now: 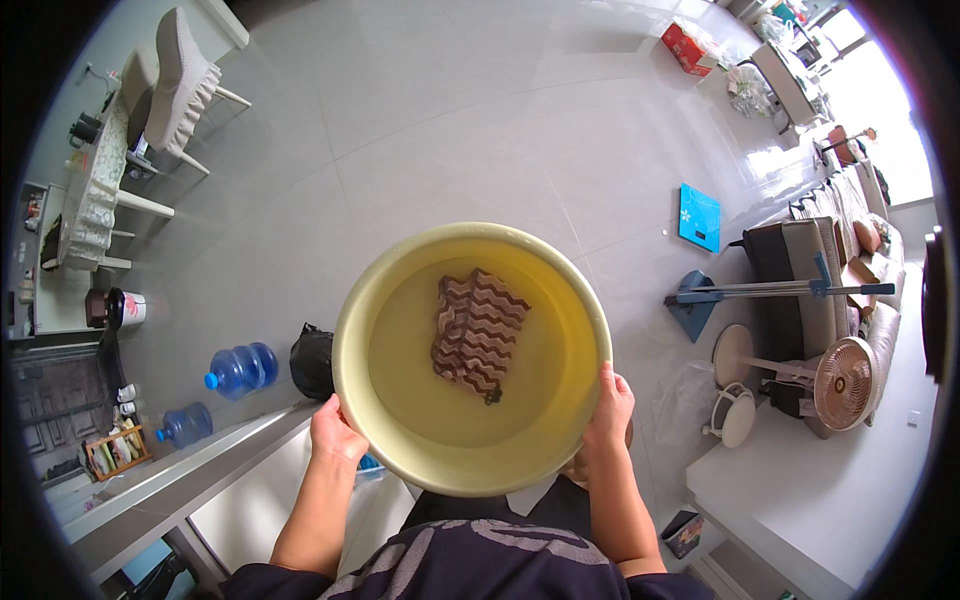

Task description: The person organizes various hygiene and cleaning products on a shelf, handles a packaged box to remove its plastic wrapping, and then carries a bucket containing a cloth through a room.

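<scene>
Both my hands hold up a large round yellow plastic basin (390,450) in front of my body. My left hand (336,433) grips its rim at the lower left, and my right hand (610,405) grips the rim at the lower right. The fingers are partly hidden beneath the basin. Inside is water, and a folded brown and pink zigzag-striped cloth (480,330) lies in it near the middle. A small dark clump sits at the cloth's lower corner.
Water jugs (241,370) and a black bag (312,361) are on the floor at left. A blue scale (699,217), a broom and dustpan (694,304), and a standing fan (846,384) are at right, near a sofa (810,322). A covered chair (176,90) stands upper left.
</scene>
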`<state>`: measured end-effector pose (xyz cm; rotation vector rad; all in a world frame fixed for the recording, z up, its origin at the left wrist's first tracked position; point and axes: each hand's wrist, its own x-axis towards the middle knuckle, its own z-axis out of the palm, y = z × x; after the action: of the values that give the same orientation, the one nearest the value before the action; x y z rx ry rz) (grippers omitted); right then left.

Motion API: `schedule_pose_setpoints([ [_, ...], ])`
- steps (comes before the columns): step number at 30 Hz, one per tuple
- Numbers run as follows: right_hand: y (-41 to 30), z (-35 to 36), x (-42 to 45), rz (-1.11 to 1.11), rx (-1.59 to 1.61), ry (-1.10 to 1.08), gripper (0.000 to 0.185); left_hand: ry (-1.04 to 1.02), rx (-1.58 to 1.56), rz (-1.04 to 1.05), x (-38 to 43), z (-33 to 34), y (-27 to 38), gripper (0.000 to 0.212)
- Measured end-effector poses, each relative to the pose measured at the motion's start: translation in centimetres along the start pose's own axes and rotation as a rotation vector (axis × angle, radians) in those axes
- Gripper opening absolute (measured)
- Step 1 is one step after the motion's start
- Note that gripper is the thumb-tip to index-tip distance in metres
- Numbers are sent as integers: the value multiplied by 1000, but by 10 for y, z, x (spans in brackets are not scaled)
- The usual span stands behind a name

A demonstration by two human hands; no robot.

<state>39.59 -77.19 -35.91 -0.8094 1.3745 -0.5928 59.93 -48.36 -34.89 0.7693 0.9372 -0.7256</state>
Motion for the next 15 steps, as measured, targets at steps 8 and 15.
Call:
schedule_pose_setpoints([
  [8, -9, 27, 1, 13, -46, -89, 23, 29, -81, 58, -19, -21, 11, 31],
  [15, -39, 63, 3, 11, -91, -238, 24, 83, -287, 126, -37, -30, 4, 42],
])
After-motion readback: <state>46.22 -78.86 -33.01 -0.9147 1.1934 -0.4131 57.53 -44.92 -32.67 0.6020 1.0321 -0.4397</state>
